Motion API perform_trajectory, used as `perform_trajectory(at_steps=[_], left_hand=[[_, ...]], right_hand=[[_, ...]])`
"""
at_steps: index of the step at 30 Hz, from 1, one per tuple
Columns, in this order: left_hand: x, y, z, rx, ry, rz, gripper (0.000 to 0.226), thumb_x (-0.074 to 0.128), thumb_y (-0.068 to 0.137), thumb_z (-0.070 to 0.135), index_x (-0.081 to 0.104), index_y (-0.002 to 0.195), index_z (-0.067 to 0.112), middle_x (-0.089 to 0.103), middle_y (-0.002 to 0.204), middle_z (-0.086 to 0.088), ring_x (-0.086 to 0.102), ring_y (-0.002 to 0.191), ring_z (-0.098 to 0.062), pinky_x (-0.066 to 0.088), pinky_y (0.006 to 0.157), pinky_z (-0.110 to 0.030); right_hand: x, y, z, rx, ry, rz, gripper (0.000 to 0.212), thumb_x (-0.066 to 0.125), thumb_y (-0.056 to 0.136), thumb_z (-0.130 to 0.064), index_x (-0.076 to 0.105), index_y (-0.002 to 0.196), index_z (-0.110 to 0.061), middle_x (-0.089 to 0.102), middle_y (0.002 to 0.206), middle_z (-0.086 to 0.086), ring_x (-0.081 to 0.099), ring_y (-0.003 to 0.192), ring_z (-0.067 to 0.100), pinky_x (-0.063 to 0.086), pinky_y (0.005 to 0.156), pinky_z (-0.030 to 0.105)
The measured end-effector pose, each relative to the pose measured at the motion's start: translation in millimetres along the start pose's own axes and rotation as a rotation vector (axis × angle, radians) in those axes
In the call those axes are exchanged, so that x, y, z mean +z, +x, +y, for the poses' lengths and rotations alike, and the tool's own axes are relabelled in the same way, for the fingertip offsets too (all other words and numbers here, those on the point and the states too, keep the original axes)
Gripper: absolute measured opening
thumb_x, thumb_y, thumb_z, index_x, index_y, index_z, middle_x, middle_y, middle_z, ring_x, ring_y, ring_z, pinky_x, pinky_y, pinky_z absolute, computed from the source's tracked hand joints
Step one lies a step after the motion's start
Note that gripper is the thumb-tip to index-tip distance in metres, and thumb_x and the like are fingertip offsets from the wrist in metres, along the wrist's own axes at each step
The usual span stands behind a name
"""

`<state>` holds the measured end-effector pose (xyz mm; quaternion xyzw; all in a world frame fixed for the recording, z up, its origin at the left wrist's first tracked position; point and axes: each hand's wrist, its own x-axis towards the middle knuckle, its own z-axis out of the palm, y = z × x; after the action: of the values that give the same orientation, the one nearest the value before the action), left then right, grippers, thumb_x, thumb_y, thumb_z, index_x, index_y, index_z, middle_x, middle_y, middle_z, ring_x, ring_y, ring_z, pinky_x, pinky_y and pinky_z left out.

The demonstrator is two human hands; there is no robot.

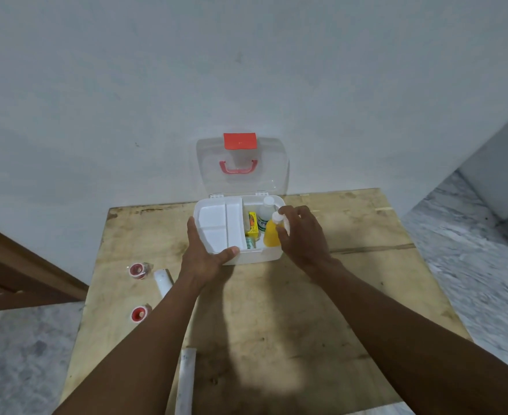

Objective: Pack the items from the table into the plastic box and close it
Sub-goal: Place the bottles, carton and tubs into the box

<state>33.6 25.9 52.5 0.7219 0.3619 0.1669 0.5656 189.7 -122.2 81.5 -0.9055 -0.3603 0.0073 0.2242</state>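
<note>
The white plastic box (255,256) stands open at the table's far side, its clear lid (272,172) with red latch and handle leaning against the wall. A white divided tray (219,224) fills the box's left half. In the right half lie a yellow carton (253,225), a clear white-capped bottle (265,212) and a small green item (250,243). My right hand (302,235) is shut on a yellow bottle (271,233), which stands in the box's right side. My left hand (204,256) grips the box's near left corner, thumb on the rim.
On the wooden table (351,295), left of my arms, lie two red-and-white tape rolls (138,270) (140,314) and a white tube (163,282). Another white tube (186,381) lies near the front edge. A brown wooden piece (22,271) stands at the left.
</note>
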Motion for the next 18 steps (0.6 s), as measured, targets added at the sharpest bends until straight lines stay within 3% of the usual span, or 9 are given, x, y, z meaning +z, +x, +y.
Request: perform_trajectory(at_steps=[4, 9, 14, 18], left_hand=[[1, 3, -4, -0.013, 0.024, 0.011, 0.103, 0.085, 0.073, 0.025, 0.015, 0.149, 0.023, 0.044, 0.136, 0.003, 0.046, 0.120, -0.024, 0.045, 0.094, -0.041], [0, 6, -9, -0.042, 0.028, -0.009, 0.112, 0.086, 0.072, 0.030, 0.007, 0.152, 0.026, 0.038, 0.148, -0.002, 0.042, 0.130, -0.030, 0.042, 0.104, -0.049], [-1, 7, -13, -0.067, 0.002, -0.022, 0.119, 0.088, 0.067, 0.036, 0.005, 0.153, 0.029, 0.035, 0.151, -0.004, 0.039, 0.134, -0.031, 0.041, 0.106, -0.055], [-1, 7, -11, -0.057, 0.002, -0.025, 0.114, 0.088, 0.070, 0.032, 0.009, 0.152, 0.026, 0.036, 0.148, -0.004, 0.038, 0.133, -0.029, 0.042, 0.105, -0.054]], right_hand=[[-14, -18, 12, 0.059, -0.062, -0.019, 0.029, 0.058, 0.091, -0.016, 0.058, 0.120, -0.012, 0.060, 0.114, 0.014, 0.058, 0.105, 0.035, 0.049, 0.086, 0.042], [-29, -50, 45, 0.173, -0.176, -0.182, 0.030, 0.057, 0.091, -0.013, 0.059, 0.120, -0.012, 0.063, 0.116, 0.013, 0.058, 0.108, 0.031, 0.051, 0.089, 0.040], [-28, -72, 71, 0.239, -0.262, -0.408, 0.038, 0.057, 0.091, -0.015, 0.056, 0.129, -0.018, 0.056, 0.130, 0.011, 0.051, 0.122, 0.031, 0.047, 0.098, 0.042], [-23, -75, 84, 0.221, -0.306, -0.452, 0.041, 0.053, 0.094, -0.016, 0.051, 0.135, -0.020, 0.052, 0.133, 0.010, 0.046, 0.125, 0.032, 0.047, 0.099, 0.045]])
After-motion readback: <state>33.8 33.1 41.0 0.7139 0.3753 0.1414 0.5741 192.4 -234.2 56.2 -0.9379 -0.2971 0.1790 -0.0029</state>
